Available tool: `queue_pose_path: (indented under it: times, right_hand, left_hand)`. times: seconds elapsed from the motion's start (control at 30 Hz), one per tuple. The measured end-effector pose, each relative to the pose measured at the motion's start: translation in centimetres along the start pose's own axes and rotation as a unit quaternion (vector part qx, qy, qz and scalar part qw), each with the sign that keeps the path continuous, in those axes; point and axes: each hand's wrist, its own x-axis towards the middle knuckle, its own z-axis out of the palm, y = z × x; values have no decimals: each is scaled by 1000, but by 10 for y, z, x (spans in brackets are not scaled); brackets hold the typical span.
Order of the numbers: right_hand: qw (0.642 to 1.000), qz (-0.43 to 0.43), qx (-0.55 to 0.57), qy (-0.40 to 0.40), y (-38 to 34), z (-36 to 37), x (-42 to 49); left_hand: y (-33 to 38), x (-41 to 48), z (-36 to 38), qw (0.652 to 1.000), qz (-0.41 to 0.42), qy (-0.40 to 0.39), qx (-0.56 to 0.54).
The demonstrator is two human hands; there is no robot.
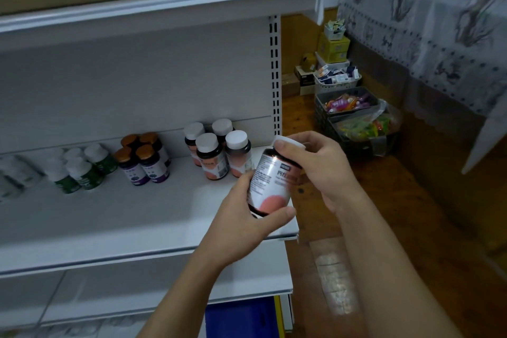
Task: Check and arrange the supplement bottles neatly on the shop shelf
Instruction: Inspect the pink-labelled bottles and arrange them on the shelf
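both hands clamp one bottle at centre frame: left hand curls round its base, right hand round the white cap, label tilted up, likely for checking. matching bottles stand grouped just above-left on the shelf.

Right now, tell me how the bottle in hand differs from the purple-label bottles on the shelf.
The held bottle has a white cap; the purple-label bottles have bronze ones. The held bottle's label shows pink; theirs show purple. The held bottle tilts between the left hand and the right hand; the purple-label bottles stand upright on the shelf. Both are dark-bodied.
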Motion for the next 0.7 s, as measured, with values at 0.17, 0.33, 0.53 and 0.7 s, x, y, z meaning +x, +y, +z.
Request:
queue_pose_path:
  times: [0.17, 0.33, 0.53, 0.7]
  right_hand:
    - [996, -1, -84, 24, -4, 11, -1]
    - [996, -10, -85, -26, -9, 4, -1]
    - [998, -25, -24, -61, -8, -5, 4]
    - [1000, 6, 21, -1, -3, -3, 7]
  left_hand:
    - [-4, 8, 3, 995, -8, 70, 77]
    - [-1, 8, -7, 996, 7, 82, 36]
    - [-2, 8, -8, 999, 23, 29, -3]
    - [-7, 8, -10, 999, 32, -23, 9]
